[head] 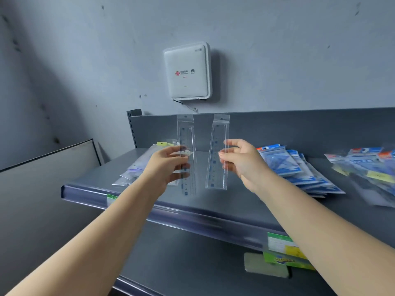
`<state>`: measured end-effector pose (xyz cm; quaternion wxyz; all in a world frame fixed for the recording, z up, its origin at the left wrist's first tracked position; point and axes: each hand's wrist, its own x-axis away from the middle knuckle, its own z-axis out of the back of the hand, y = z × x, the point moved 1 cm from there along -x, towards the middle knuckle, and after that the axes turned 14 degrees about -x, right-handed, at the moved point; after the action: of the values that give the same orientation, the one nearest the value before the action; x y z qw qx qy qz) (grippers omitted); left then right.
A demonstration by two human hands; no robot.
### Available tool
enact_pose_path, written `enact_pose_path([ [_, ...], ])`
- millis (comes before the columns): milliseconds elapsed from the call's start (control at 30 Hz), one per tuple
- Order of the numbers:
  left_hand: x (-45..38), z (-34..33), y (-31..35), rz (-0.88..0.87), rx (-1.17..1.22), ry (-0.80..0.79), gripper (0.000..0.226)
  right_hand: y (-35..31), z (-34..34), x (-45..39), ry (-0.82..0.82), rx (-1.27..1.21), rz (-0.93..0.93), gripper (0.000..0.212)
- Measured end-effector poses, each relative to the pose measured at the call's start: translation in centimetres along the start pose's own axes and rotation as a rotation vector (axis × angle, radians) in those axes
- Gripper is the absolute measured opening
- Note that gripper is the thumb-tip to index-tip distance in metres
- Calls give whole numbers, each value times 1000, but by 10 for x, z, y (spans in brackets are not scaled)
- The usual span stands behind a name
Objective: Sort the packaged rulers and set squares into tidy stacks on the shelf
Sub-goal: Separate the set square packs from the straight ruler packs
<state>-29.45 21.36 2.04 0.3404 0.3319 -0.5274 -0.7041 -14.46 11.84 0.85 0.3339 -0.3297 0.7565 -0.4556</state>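
- Two clear plastic rulers in transparent hanging sleeves are being held upright above the dark grey metal shelf (213,201), one in each hand, near each other but not touching.
- The left hand (168,167) is pinching the left sleeved ruler (186,154) around its middle, thumb and curled fingers closing on it; this ruler is looking slightly blurred.
- The right hand (241,161) is gripping the right sleeved ruler (218,152) by its right edge between thumb and fingertips, the remaining fingers loosely spread.
- Toward the shelf's left end, behind the left hand, a loose pile of clear packets (136,169) is lying; whether these are the same rulers cannot be told.
- To the right of the right hand, a slumping stack of blue-printed set-square packets (299,169) is fanning toward the shelf's front edge, and a further jumbled heap of blue and yellow packets (367,167) is sitting at the shelf's far right.
- Likely risks: the slick sleeves could be slipping from such light edge pinches and dropping off the shelf's front lip; a right forearm swinging across could be knocking the fanned blue stack further askew; placing rulers onto the uneven clear pile could be making it slide.
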Motion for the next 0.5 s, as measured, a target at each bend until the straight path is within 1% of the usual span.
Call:
enact_pose_path([
  [267,-41,83,-26,5,-5,20,22,41,-76,-34,14,27,-7,29],
  [500,-71,121,-47,5,-7,31,24,64,-114,-59,21,85,-35,29],
])
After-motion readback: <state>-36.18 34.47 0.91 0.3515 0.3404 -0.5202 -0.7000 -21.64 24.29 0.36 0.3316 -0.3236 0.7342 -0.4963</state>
